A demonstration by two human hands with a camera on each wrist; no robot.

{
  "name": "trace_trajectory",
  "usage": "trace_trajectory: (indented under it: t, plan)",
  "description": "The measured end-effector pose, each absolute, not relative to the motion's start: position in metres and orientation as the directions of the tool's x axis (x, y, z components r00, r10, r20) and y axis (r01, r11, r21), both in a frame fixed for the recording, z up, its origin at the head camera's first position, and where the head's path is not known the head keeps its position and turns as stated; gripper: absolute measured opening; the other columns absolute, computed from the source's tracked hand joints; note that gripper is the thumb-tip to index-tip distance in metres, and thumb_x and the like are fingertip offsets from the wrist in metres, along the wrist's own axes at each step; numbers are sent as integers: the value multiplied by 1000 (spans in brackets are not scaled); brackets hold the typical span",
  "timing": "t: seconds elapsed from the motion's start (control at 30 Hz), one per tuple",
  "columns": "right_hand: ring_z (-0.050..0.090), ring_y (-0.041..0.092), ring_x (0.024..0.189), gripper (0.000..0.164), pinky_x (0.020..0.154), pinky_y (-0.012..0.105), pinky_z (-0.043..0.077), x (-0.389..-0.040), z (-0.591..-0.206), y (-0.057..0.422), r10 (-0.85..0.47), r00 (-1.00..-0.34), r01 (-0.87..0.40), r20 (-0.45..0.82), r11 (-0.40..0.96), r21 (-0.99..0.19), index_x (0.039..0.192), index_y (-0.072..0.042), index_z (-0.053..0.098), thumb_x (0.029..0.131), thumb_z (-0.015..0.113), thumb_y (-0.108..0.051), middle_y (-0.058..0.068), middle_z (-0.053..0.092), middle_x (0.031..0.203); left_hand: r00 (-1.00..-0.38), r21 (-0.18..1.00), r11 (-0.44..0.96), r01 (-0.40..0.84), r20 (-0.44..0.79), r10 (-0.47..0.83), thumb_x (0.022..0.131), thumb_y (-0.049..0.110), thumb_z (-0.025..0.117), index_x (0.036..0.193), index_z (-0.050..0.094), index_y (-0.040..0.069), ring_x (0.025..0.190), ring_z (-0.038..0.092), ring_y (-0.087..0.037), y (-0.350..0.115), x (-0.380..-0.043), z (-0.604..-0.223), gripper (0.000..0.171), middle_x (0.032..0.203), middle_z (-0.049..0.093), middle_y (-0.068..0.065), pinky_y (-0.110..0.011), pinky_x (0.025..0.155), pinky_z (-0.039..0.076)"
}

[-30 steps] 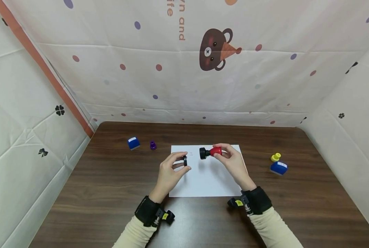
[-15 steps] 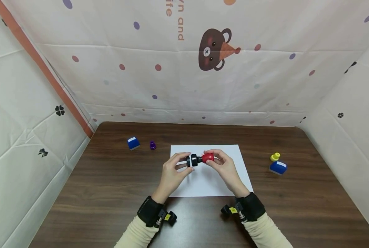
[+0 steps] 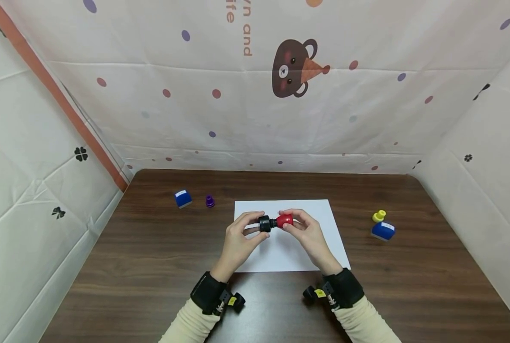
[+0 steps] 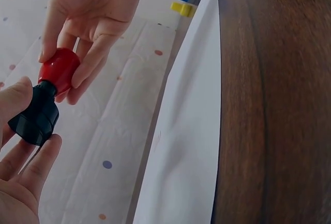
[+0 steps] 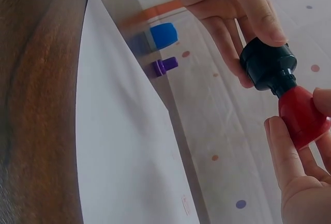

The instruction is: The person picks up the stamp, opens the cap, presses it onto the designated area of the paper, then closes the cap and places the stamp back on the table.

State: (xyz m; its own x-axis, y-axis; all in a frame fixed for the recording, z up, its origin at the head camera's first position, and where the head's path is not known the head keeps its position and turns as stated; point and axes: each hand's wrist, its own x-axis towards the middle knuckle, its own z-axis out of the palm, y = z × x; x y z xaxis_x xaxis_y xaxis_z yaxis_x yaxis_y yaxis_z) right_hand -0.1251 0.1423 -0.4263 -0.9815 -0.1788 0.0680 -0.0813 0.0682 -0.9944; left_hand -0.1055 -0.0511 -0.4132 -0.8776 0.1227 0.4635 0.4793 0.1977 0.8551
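Observation:
Over the white paper (image 3: 289, 255), both hands hold a stamp with a red handle and a black head, lying sideways in the air. The right hand (image 3: 312, 236) pinches the rounded red handle (image 5: 301, 115) between thumb and fingers. At the other end, the left hand (image 3: 237, 243) grips the stamp's black cap, thumb on one side and fingers on the other. In the left wrist view the black end (image 4: 36, 115) sits between those fingers, cap and head together. A small red mark (image 5: 185, 205) shows on the paper in the right wrist view.
On the brown wooden table (image 3: 152, 257), a blue block with a white label (image 3: 183, 198) and a small purple knobbed piece (image 3: 210, 201) stand at the back left. A yellow knobbed piece (image 3: 379, 216) and another blue block (image 3: 383, 231) stand at the right. Printed cloth (image 3: 173, 119) hangs behind.
The right hand has moved left with the stamp, bringing its black head to the cap in the left hand. The white face seen between them half a second ago is now covered.

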Motion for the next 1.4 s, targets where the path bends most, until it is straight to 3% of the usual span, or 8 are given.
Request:
trace_trajectory:
  t: [0.5,0.8,1.0,1.4]
  plan:
    - [58,19,112,41,90,26,48,-123,-429,138,-160,-986,-45,45,2,-999,118,-6,55,82,70,-19,10,57,125,-885,867,182,464,450,117,69,-6,75,114,61,1,99,63,-28,-53,-110,-422,48,113,60,-17,-37,79,54]
    - [58,17,111,41,90,26,49,-122,-429,134,-170,-985,-39,42,-22,-999,118,-6,56,82,70,-19,11,57,125,-879,869,145,474,459,128,70,3,77,117,61,7,101,63,-20,-58,-119,-444,49,116,61,-8,-26,79,53]
    - [58,17,111,40,90,25,49,-122,-430,135,-177,-983,-40,43,-22,-999,118,-6,56,82,70,-18,11,57,126,-873,868,120,481,462,156,72,7,76,121,60,11,102,63,-18,-58,-118,-445,51,119,61,-7,-24,79,53]
    - [56,19,114,39,90,26,49,-121,-429,135,-190,-981,-35,38,-17,-999,119,-7,57,83,68,-16,10,56,127,-866,859,146,491,462,191,72,-4,74,118,58,-3,101,63,-29,-58,-107,-419,49,119,60,-20,-31,79,54]
